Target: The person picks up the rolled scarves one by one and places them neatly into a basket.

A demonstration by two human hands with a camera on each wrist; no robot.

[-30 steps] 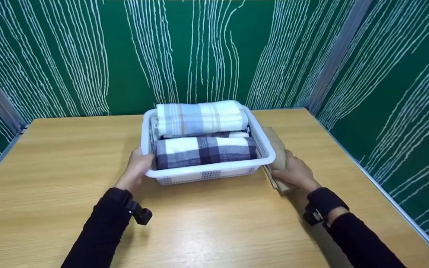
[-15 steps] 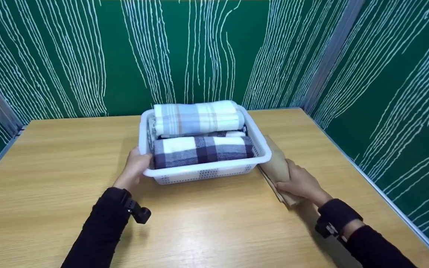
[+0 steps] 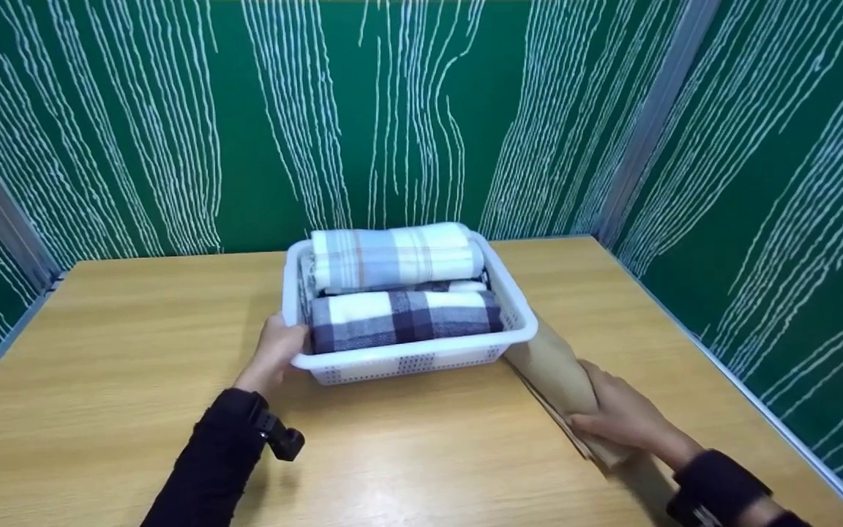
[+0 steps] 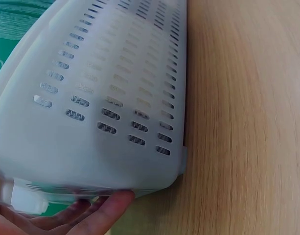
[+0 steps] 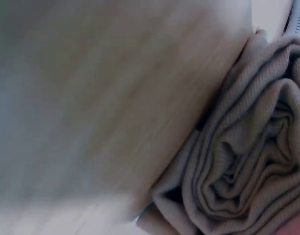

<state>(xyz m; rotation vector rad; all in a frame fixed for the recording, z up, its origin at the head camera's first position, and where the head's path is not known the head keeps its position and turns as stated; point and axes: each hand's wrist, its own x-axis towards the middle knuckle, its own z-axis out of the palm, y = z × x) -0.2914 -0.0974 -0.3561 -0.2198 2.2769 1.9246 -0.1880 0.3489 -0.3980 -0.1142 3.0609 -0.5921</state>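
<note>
A white plastic basket [image 3: 414, 356] with slotted walls stands on the wooden table. My left hand [image 3: 276, 350] grips its near left corner by the rim; in the left wrist view, fingertips [image 4: 113, 205] press against the end wall from outside. Inside lie a blue-and-white plaid rolled cloth [image 3: 399, 258] at the back and a dark purple-and-white checked one [image 3: 407, 319] in front. My right hand [image 3: 623, 410] holds a rolled beige cloth [image 3: 555, 373], thumb on its near side. The roll's far end sits close by the basket's right side; its coiled layers [image 5: 252, 161] fill the right wrist view's right.
The wooden table [image 3: 407, 454] extends around the basket. Green panels with white wavy lines [image 3: 260, 146] rise behind it and on both sides, joined by grey metal posts [image 3: 641, 132]. A metal strip runs along the table's right edge [image 3: 743, 388].
My right hand has drawn the rolled beige cloth toward me and to the right, partly away from the basket's side. The left hand keeps its grip on the basket, and the head view tilts slightly.
</note>
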